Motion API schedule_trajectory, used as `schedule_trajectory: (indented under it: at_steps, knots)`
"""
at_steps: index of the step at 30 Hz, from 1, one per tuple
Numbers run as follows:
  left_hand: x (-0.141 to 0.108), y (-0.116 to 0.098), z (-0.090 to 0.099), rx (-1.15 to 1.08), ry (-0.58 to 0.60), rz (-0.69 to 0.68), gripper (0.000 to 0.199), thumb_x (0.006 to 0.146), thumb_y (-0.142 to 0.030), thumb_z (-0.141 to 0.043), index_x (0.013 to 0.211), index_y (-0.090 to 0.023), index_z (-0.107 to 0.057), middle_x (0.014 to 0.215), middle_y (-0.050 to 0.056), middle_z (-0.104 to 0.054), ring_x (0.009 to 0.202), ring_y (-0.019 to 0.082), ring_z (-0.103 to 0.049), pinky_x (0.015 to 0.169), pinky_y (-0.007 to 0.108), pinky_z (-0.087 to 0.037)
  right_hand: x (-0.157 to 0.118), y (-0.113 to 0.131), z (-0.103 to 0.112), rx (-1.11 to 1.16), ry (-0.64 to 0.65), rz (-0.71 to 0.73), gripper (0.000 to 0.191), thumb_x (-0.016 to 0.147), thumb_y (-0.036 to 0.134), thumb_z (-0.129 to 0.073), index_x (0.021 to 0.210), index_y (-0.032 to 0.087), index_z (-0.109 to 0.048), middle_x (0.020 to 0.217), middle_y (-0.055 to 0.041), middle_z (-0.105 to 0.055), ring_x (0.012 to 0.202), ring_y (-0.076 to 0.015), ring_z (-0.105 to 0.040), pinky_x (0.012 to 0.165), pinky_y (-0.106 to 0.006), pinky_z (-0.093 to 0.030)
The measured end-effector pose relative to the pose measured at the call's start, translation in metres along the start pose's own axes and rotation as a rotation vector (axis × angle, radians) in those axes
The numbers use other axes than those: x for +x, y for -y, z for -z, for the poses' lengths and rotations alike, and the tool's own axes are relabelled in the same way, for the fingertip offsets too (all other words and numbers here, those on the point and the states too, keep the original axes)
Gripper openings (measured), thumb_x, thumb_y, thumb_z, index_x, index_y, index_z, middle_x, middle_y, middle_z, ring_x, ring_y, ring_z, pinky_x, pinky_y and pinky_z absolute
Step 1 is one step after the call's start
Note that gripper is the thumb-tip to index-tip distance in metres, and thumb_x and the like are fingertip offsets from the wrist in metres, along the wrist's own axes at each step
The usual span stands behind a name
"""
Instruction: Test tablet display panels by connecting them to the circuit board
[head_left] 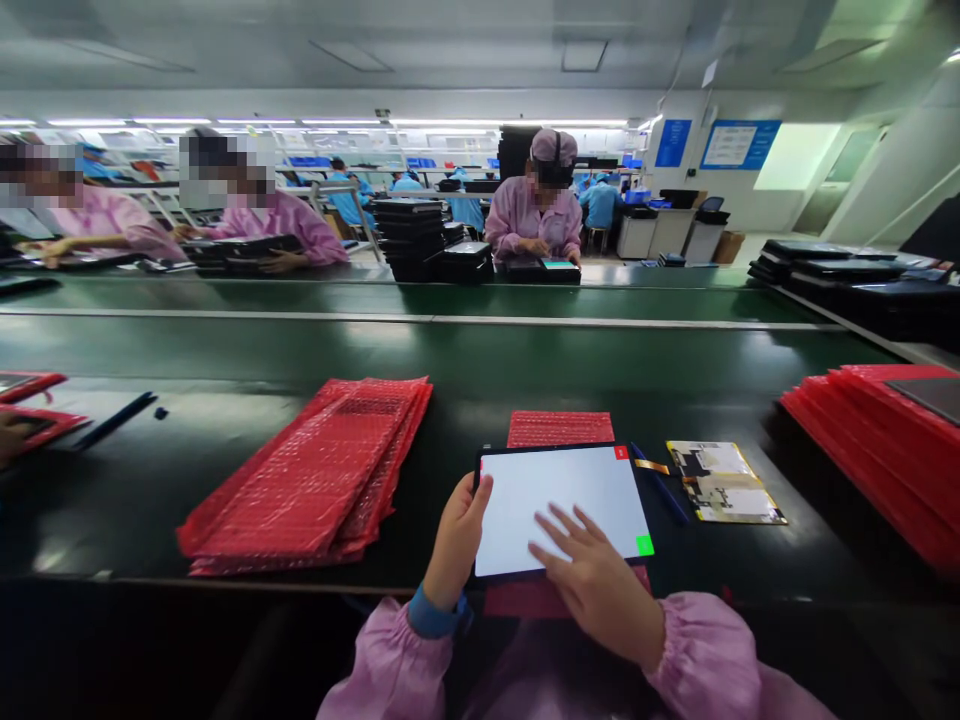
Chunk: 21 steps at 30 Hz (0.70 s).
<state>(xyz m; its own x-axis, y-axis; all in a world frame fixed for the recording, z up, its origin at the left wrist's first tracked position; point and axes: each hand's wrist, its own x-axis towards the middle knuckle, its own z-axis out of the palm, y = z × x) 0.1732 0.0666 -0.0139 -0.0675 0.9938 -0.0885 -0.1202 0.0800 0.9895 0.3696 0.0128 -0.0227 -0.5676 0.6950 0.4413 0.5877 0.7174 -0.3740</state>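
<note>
A tablet (pixel 517 510) with a lit white screen is tilted up before me, with a red square in its upper right corner and a green one in its lower right. My left hand (pixel 459 535) grips its left edge, thumb on the front. Over the lower right of the screen is my right hand (pixel 592 580), fingers spread; whether they touch the glass I cannot tell. Behind and beneath the tablet lies a red bubble-wrap sheet (pixel 560 428). An orange flex cable (pixel 651 466) runs from the tablet's right side towards a flat board-and-battery assembly (pixel 726 483).
Red bubble-wrap bags (pixel 307 480) lie at left, and another stack (pixel 870 440) at right. A blue pen-like tool (pixel 664 490) rests beside the tablet. Across the green bench (pixel 450 350), co-workers in pink sit near stacked black devices (pixel 409 240). A neighbour's hand shows at far left.
</note>
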Motion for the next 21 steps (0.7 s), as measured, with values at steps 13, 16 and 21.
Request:
schedule_trajectory:
  at_steps: [13,16,21]
  knots:
    - [-0.001,-0.003,0.001,0.015,0.009,0.023,0.060,0.073,-0.065,-0.067,0.104,-0.016,-0.057,0.086,0.003,-0.068,0.071,0.019,-0.063,0.063,0.028,-0.049,-0.094,-0.056,0.045,-0.273,-0.453,-0.241,0.035,0.091,0.015,-0.050,0.122,0.027,-0.062,0.142,-0.0110,-0.049,0.126,-0.0313,-0.049,0.102,-0.053,-0.041]
    - [0.000,-0.006,0.001,0.011,0.021,0.051,0.063,0.069,-0.068,-0.069,0.104,-0.016,-0.056,0.079,0.001,-0.068,0.062,0.018,-0.061,0.055,0.027,-0.047,-0.096,-0.080,0.058,-0.304,-0.446,-0.383,0.035,0.095,0.023,-0.045,0.127,0.022,-0.058,0.138,-0.0122,-0.054,0.128,-0.0304,-0.048,0.105,-0.054,-0.040]
    - [0.004,-0.009,0.003,0.106,0.000,0.031,0.067,0.063,-0.074,-0.068,0.097,-0.017,-0.057,0.073,0.000,-0.067,0.055,0.017,-0.057,0.050,0.026,-0.045,-0.080,-0.160,0.095,-0.372,-0.341,-0.558,0.035,0.089,0.016,-0.040,0.113,0.011,-0.065,0.113,-0.0161,-0.068,0.107,-0.0290,-0.062,0.098,-0.051,-0.049]
